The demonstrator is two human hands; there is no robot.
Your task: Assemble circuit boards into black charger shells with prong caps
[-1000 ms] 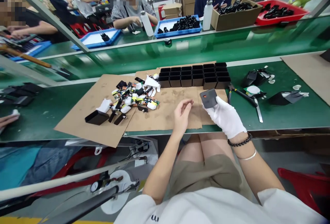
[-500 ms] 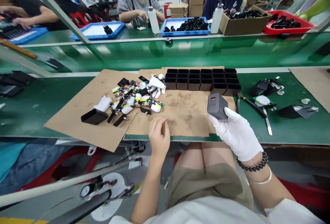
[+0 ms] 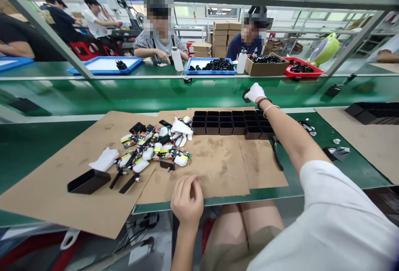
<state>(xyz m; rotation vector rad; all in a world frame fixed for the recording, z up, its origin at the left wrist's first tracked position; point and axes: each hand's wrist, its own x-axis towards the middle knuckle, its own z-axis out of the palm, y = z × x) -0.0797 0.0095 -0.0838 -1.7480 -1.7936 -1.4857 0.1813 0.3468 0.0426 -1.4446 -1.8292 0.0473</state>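
Green conveyor belt (image 3: pixel 199 90) runs beyond the desk's far edge. Cardboard sheet (image 3: pixel 224 167) covers the desk's middle, w/ a block of empty black shells (image 3: pixel 232 122) at its far edge and a parts pile (image 3: pixel 156 148) to the left. Half a sec. ago the gloved right hand (image 3: pixel 254 92) held the dark charger (image 3: pixel 245 94) near the front edge; now it's stretched over the shells to the belt, charger barely visible beneath, grip unclear. Left hand (image 3: pixel 186 198), loosely curled and empty, rests at the cardboard's front edge.
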